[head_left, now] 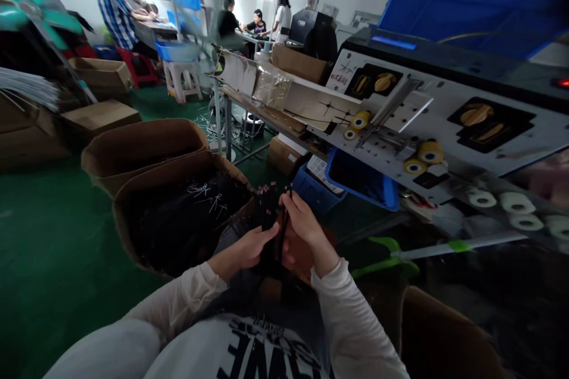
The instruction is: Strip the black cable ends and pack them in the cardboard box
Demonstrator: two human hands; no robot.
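My left hand is closed around a bundle of thin black cables with small pinkish ends pointing up. Beside it, my right hand pinches a few more black cables, held upright just right of the bundle. Both hands are above my lap, close together. To the left stands a cardboard box full of black cables, with several white ties showing on top. The lower ends of the held cables are dark and hard to make out.
A cable-processing machine with yellow rollers stands at the right. Blue bins sit below it. A second cardboard box is behind the cable box. A green-and-white stand lies at right. Several people work at tables in the back.
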